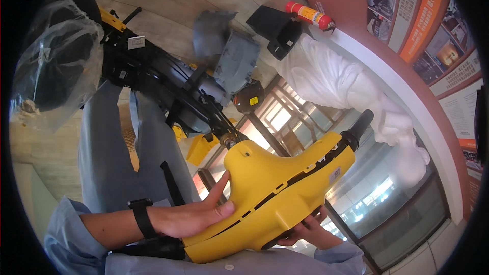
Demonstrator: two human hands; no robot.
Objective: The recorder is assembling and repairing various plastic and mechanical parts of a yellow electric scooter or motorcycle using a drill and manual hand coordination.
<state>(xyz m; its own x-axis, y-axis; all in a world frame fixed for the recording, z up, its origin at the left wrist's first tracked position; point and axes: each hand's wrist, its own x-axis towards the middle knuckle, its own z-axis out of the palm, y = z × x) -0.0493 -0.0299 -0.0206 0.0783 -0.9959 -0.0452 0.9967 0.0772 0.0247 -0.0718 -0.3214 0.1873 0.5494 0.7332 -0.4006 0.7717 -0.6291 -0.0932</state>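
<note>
A yellow plastic handlebar cover point(275, 183) of a scooter lies across my lap end of the view, with an open dark seam between its two halves. A black handgrip point(359, 126) sticks out at its far right end; another black grip point(153, 249) lies at the near left. My left hand point(196, 216), a dark band on its wrist, is closed on the cover's left part, thumb along the seam and a finger up its side. My right hand point(309, 230) is closed round the lower right edge, its fingertips partly hidden beneath.
The scooter's bare black frame point(163, 79) runs to the upper left, towards a seat wrapped in clear plastic point(56, 66). Grey panels point(237, 61), a black plastic part point(275, 30), a red fire extinguisher point(309, 15) and crumpled white sheeting point(336, 76) lie beyond. Printed wall boards point(423, 25) stand right.
</note>
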